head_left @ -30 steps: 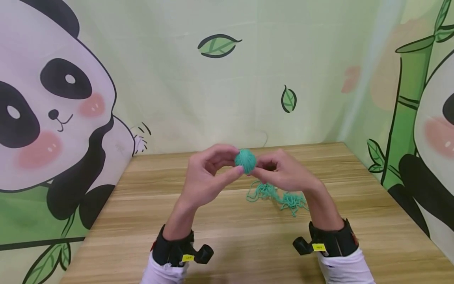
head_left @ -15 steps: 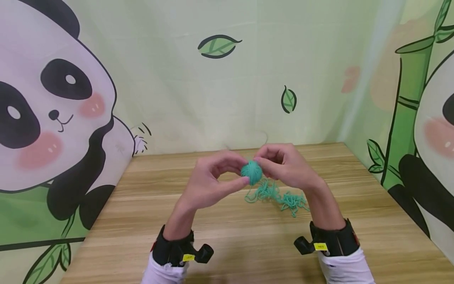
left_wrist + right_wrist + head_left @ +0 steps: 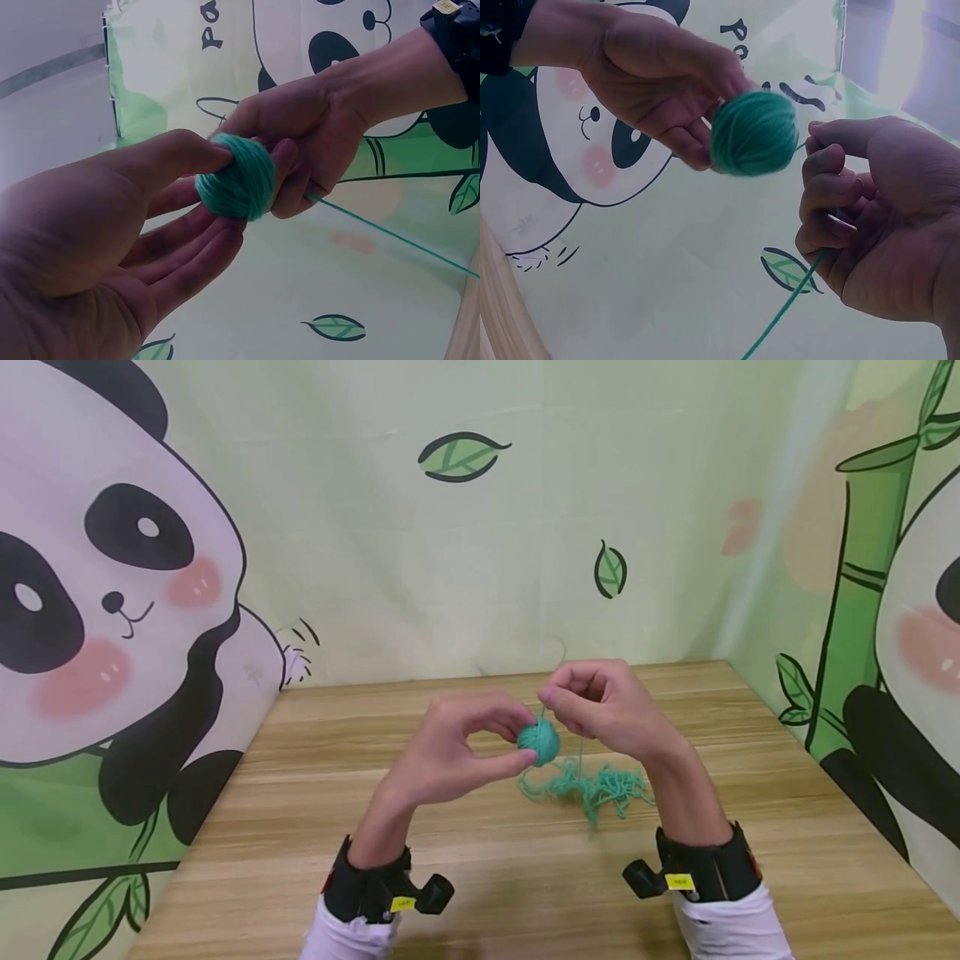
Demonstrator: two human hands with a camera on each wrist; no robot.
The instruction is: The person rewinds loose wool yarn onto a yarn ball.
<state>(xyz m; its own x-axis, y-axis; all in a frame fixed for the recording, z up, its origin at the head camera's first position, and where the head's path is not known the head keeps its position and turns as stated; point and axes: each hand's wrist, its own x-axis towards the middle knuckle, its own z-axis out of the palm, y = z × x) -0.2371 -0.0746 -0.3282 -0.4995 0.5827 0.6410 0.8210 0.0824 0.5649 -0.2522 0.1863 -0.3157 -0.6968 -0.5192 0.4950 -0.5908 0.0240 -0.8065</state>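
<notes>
The step in hand was, as it seemed to me, the winding of yarn. The left hand [image 3: 450,752] grasped the ball of yarn [image 3: 545,743] between its thumb and fingers, and the ball was in the air above the wooden table [image 3: 465,877]. The right hand [image 3: 611,714] pinched the strand [image 3: 784,306] between thumb and forefinger, with its other fingers curled (the right wrist view showed this most clearly). From that pinch a short piece reached the ball, while the other part came out below the curled fingers and went down to the heap of loose yarn [image 3: 618,785].

The next move called, I would judge, for carrying the strand around the ball with light tension, while the left hand held it steady or turned it a little.

Compared with the frame of one second earlier, the ball had moved lower and somewhat to the right in the head view. The right hand, which had then been at the side of the ball, was now above it, and a visible gap, crossed by yarn, had opened between them.
</notes>
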